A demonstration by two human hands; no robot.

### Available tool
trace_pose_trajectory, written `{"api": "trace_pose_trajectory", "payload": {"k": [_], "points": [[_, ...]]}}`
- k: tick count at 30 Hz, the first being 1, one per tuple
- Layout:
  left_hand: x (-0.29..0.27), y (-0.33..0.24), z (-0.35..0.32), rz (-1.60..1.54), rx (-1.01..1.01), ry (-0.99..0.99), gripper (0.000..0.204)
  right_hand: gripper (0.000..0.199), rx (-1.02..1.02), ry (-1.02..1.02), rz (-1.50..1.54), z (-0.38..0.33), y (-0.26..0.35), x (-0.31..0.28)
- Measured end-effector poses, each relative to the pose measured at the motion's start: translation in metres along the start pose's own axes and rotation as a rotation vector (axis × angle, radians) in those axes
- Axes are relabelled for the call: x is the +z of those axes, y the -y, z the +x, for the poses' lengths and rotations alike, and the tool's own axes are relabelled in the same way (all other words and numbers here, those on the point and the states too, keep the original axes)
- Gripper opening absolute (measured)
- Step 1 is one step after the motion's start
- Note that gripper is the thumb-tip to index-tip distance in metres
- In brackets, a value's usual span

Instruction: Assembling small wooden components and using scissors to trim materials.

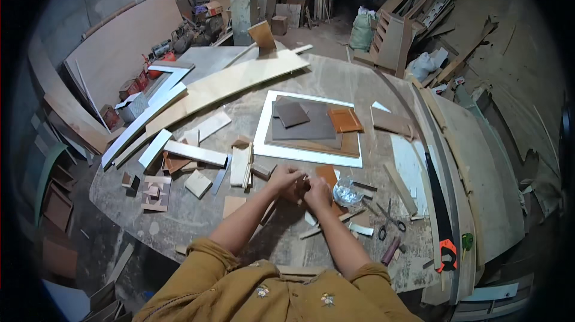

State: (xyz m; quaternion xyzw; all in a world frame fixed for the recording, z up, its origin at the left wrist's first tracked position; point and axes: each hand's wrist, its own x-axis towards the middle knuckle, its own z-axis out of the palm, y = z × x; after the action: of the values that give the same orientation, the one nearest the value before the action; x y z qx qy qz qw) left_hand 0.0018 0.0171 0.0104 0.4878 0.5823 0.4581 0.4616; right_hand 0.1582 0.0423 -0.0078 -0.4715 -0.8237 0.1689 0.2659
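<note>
Spreading out all around the grip: large worn wooden worktable (341,79), stained top. Long flat pale wooden plank (233,85) runs beyond the grip, off to its left. White flat rectangular board (263,142) lies straight ahead, just past the grip; flat grey-brown rectangular panel (311,127) sits on it. Handsaw with long black blade and orange-and-black handle (439,208) lies well apart, right of the grip. Orange-brown flat wooden panel (345,120) rests at the white board's right side, ahead and right of the grip. Left hand (286,179) bends inward, fingers narrow, holding the work piece. Right hand (317,192) meets it, fingers bunched close together at the same piece; cannot tell if they pinch it, contact hidden. Clear shiny rounded container (346,194) is just right of the right hand. Metal scissors with dark handles (392,220) lie open, farther right and nearer the body. Small reddish-brown piece (292,195) is in the grip, between both hands, mostly covered by fingers; exact shape unclear.
</note>
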Motion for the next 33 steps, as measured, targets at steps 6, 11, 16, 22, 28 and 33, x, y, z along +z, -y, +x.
{"api": "trace_pose_trajectory", "payload": {"k": [6, 11, 16, 22, 28, 33], "points": [[0.004, -0.011, -0.007, -0.339, -0.183, -0.005, 0.029, 0.026, -0.129, 0.009, 0.133, 0.002, -0.018, 0.0], [-0.005, -0.009, -0.01, -0.449, -0.23, -0.024, 0.042, 0.046, 0.042, 0.161, 0.33, 0.004, 0.004, -0.016], [-0.008, -0.009, -0.021, -0.37, -0.13, -0.022, 0.037, 0.048, -0.055, 0.073, 0.357, 0.003, -0.003, -0.015], [-0.005, -0.009, -0.032, -0.139, -0.044, 0.045, 0.032, 0.04, 0.013, 0.115, 0.45, 0.0, 0.007, -0.018], [0.002, 0.004, -0.027, 0.006, 0.125, 0.001, 0.025, 0.033, -0.064, -0.021, 0.418, -0.002, 0.005, -0.006], [0.01, 0.01, -0.029, 0.075, 0.17, -0.204, 0.023, 0.027, -0.043, -0.062, 0.397, -0.003, 0.005, -0.002]]}}
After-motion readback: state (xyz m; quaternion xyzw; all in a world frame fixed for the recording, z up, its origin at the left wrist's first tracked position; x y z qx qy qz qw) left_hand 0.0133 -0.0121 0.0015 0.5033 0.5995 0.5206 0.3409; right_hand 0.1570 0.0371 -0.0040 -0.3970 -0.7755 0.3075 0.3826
